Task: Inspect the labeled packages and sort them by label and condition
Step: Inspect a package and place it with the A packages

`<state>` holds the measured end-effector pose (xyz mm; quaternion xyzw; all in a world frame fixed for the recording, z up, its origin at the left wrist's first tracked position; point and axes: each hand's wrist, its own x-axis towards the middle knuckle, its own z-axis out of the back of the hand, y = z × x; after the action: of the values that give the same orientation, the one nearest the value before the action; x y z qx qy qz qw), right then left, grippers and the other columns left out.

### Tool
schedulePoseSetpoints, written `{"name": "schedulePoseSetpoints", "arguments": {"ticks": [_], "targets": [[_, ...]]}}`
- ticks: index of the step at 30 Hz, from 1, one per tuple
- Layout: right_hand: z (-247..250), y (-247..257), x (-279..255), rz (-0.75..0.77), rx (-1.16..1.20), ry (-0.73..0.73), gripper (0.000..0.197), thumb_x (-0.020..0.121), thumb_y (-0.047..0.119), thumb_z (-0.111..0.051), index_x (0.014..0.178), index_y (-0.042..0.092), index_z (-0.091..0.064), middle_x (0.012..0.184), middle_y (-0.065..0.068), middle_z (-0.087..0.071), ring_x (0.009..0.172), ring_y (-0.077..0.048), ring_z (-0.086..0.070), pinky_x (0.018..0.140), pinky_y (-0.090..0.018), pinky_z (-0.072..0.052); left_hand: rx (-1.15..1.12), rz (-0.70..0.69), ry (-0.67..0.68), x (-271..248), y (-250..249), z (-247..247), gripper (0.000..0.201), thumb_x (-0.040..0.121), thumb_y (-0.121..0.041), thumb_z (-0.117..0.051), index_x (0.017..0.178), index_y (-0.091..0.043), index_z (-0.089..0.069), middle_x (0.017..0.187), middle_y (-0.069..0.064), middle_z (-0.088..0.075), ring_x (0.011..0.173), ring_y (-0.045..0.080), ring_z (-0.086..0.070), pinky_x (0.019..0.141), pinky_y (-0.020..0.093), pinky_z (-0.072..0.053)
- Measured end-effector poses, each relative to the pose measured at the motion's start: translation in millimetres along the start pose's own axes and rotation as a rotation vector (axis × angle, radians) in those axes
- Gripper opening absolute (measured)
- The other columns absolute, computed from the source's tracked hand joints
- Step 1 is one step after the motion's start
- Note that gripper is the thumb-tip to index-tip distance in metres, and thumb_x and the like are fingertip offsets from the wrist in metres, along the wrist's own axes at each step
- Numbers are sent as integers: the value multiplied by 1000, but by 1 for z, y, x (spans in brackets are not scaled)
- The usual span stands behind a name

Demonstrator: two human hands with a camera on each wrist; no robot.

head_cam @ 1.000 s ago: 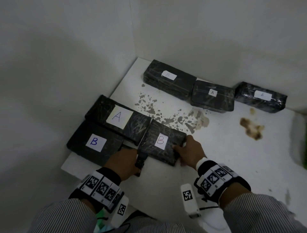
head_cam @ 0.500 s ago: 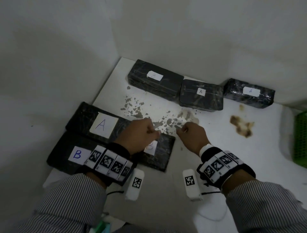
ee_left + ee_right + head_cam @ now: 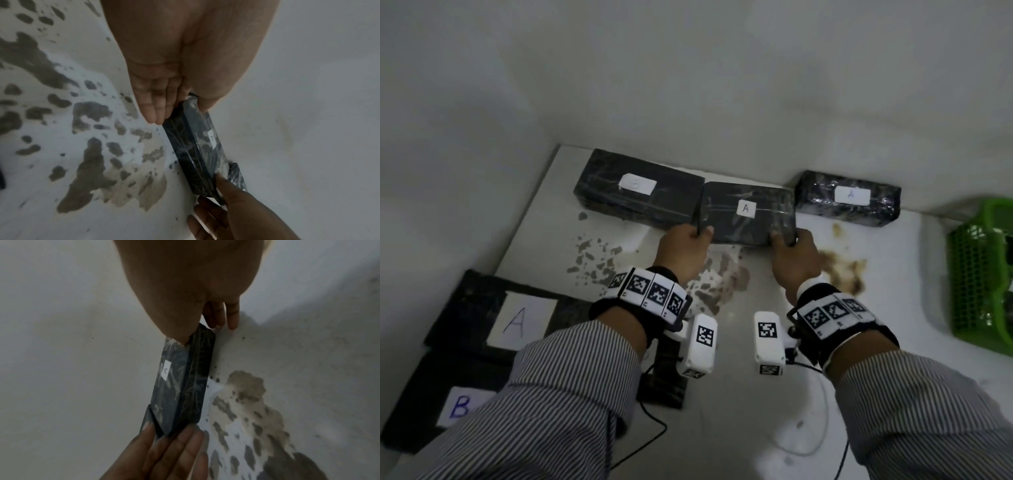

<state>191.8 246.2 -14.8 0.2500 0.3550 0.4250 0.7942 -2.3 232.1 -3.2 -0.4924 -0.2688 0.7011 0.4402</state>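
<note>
A black wrapped package labelled A lies in the middle of the back row, and both hands hold it. My left hand grips its left end, thumb on top and fingers underneath. My right hand grips its right end the same way. The wrist views show the same package pinched between thumbs and fingers, raised off the table. A package labelled B lies to its left and another A package to its right. Near me on the left lie a large A package and a B package.
The white table has brown stains and grey chipped patches in the middle. A green plastic basket stands at the right edge. White walls close in behind and to the left. A third black package is mostly hidden under my left forearm.
Both hands left the near B package, moved forward across the stained area and took hold of the middle A package at the back. The camera tilted forward.
</note>
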Motion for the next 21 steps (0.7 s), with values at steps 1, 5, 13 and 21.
{"name": "schedulePoseSetpoints", "arguments": {"ticks": [1, 5, 13, 21], "targets": [[1, -4, -1, 6, 37, -10, 44, 102, 40, -57, 133, 10, -53, 127, -14, -64, 113, -37, -61, 96, -44, -50, -24, 7, -26, 1, 3, -3, 46, 94, -51, -53, 85, -8, -68, 97, 15, -74, 92, 33, -72, 87, 54, -59], [8, -17, -19, 10, 240, 2, 35, 100, 30, -63, 127, 11, -51, 116, -8, -63, 105, -27, -61, 88, -37, -49, -125, 29, -94, -12, 11, -10, 27, 98, -40, -59, 81, -18, -56, 93, 11, -74, 84, 31, -74, 81, 53, -61], [61, -25, -81, -5, 677, 151, 43, 95, 4, -64, 128, 16, -40, 118, -11, -59, 83, -20, -69, 82, -46, -62, -346, 13, -50, -87, 11, -2, 13, 96, -17, -64, 93, -10, -54, 95, 13, -66, 88, 26, -73, 85, 41, -62], [133, -29, -149, 282, 562, 430, 84, 98, 0, -53, 151, 56, -20, 130, -5, -63, 99, -27, -69, 69, -49, -64, -343, -251, 110, -177, -23, -4, 70, 92, -31, -71, 147, -42, -31, 121, -14, -67, 103, 9, -72, 78, 40, -63]]}}
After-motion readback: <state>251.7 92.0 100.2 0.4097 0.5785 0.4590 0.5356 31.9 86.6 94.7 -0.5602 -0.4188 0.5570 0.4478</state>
